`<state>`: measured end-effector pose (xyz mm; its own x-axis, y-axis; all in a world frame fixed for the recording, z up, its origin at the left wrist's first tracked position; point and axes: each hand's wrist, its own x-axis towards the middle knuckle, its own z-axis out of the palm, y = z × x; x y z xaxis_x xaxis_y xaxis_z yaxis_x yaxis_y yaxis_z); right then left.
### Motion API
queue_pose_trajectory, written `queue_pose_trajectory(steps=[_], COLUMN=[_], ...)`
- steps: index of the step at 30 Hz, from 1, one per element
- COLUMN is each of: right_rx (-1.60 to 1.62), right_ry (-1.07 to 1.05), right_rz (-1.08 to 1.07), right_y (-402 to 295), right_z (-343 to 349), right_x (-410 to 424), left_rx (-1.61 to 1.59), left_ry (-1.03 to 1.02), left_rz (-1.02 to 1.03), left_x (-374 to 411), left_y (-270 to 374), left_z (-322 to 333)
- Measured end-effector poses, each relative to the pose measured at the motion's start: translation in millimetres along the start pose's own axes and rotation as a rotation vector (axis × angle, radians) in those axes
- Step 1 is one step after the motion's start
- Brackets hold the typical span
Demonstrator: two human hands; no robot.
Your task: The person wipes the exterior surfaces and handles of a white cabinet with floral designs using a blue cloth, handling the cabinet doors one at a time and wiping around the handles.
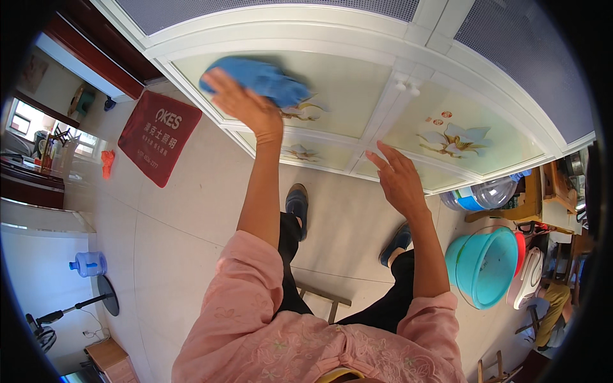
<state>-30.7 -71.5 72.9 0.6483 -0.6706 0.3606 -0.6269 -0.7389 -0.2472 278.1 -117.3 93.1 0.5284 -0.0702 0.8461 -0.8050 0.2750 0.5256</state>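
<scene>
A blue cloth [258, 79] lies bunched against the upper left door panel [354, 76] of a white cabinet. My left hand [239, 103], slightly blurred, presses the cloth to that panel with its palm and fingers. Part of a printed flower shows just below the cloth. My right hand [396, 174] holds nothing; its fingers are apart, in front of the lower middle of the cabinet frame [368, 146]. Whether its fingertips touch the frame I cannot tell. Two small white knobs [407, 87] sit where the upper doors meet.
A dark red mat [160, 136] with writing lies on the tiled floor at left, near an orange cloth-like item [107, 164]. At right stand a turquoise bucket [493, 268] and a large water bottle [483, 194]. A wooden stool [325, 294] is beneath me. Another person's leg [553, 316] shows far right.
</scene>
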Motion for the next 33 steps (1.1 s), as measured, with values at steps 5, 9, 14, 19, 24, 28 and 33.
queue_pose_trajectory(steps=[5, 9, 14, 19, 24, 28, 33], right_rx=[-0.018, 0.012, 0.029, 0.046, 0.034, 0.046, 0.024], right_ry=[-0.061, -0.095, -0.096, -0.098, -0.144, -0.140, -0.148], right_rz=[-0.013, -0.019, 0.000, -0.019, -0.021, 0.010, 0.024], right_y=[3.9, 4.2, 9.3, 5.8, 5.9, 11.1, 15.1], right_z=[3.2, 5.7, 6.5, 9.4, 12.5, 9.0, 5.3], right_x=[-7.6, -8.1, -9.7, -6.9, -9.0, -15.5, -23.4], left_rx=[-0.318, -0.647, -0.024, 0.114, 0.207, 0.249, 0.074], left_ry=[0.250, 0.307, -0.018, -0.370, -0.415, -0.356, -0.284], left_rz=[-0.635, -0.807, -0.237, 0.228, 0.621, 0.533, 0.235], left_x=[-44.4, -93.5, -76.2, -57.9, -30.3, -16.6, -36.1], left_y=[-34.7, -38.3, 52.1, 81.7, 60.8, 61.9, 93.9], left_z=[7.8, 25.9, 24.6, 14.8, 14.0, 15.4, 33.2])
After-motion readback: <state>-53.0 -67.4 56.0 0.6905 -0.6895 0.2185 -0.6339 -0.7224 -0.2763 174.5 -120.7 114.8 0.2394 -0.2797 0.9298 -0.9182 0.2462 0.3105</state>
